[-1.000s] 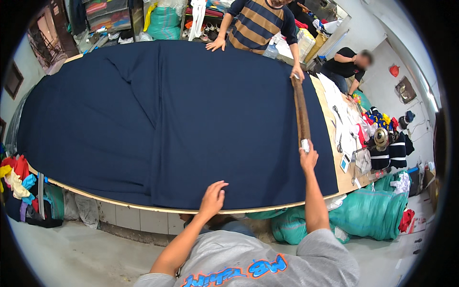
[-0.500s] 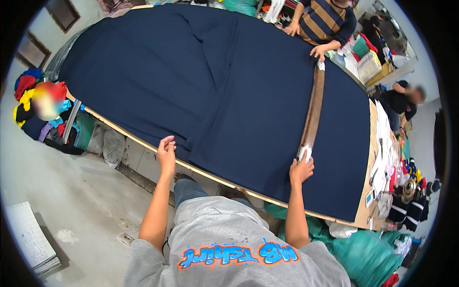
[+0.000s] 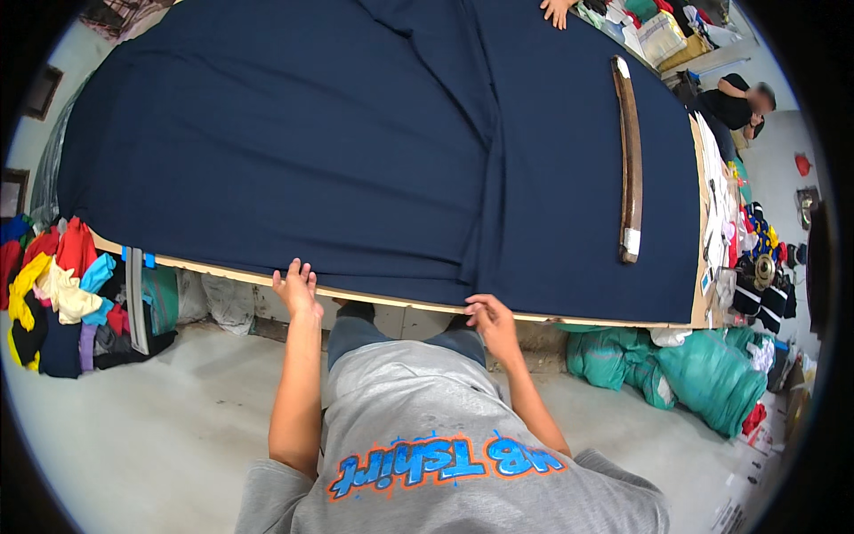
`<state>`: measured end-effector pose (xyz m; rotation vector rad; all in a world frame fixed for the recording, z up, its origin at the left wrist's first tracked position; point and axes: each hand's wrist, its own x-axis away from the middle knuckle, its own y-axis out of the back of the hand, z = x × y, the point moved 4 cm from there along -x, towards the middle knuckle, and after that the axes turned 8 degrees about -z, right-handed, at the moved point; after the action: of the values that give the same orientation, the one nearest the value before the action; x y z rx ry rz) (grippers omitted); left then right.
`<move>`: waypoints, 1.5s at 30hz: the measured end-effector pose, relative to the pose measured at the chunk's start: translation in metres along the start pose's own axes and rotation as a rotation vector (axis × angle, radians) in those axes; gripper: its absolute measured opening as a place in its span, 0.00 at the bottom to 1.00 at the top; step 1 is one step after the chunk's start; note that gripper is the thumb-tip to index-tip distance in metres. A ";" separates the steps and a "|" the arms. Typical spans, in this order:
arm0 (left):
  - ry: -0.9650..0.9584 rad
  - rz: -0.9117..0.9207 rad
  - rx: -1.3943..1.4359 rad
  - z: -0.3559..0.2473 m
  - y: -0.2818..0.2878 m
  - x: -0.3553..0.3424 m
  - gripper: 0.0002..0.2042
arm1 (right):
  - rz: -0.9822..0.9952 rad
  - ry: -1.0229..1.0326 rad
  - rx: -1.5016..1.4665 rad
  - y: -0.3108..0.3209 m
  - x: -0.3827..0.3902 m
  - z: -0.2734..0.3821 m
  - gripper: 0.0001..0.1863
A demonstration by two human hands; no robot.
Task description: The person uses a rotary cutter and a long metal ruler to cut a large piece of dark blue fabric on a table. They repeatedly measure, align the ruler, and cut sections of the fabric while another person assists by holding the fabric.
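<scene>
A broad sheet of dark navy fabric (image 3: 294, 169) covers the long table, with loose folds running from its far side to the near edge. My left hand (image 3: 299, 288) is at the near table edge, palm up and fingers apart, with nothing in it. By the near end of the folds is my right hand (image 3: 494, 322), its fingers loosely bent and apart; no cloth shows between them. On the right part of the fabric lies a long brown bar (image 3: 630, 160) with white-wrapped ends, and no hand touches it.
Another person's hand (image 3: 559, 12) rests on the far edge. Piled coloured clothes (image 3: 67, 294) stand at the left, beside a grey clamp-like bar (image 3: 136, 298). Green sacks (image 3: 703, 374) sit below the table's right end. Farther right is a person in black (image 3: 734, 102).
My right hand has let go of the brown bar and come left to the near edge. The other person's hand has left the bar too. My view has turned.
</scene>
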<state>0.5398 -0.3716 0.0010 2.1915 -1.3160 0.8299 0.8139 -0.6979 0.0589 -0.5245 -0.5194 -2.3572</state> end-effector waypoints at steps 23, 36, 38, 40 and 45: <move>-0.075 0.104 0.175 -0.293 0.047 -0.338 0.29 | -1.001 -0.158 -0.600 -0.125 -0.098 0.010 0.21; -0.637 0.008 -0.148 -0.428 0.079 -0.426 0.38 | -1.293 -0.252 -0.528 -0.198 -0.054 0.011 0.30; -0.781 -0.029 -0.179 -0.448 0.084 -0.454 0.39 | -1.175 -0.232 -0.566 -0.200 -0.039 0.004 0.32; -0.805 -0.098 -0.212 -0.467 0.082 -0.450 0.41 | -1.144 -0.202 -0.606 -0.217 -0.032 0.005 0.34; -0.643 -0.350 -0.243 -0.517 0.109 -0.448 0.47 | -1.139 -0.317 -0.714 -0.307 -0.007 0.017 0.41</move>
<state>0.1436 0.1922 0.0694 2.4689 -1.1512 -0.1819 0.6160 -0.4695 0.0005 -1.1571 -0.0391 -3.5999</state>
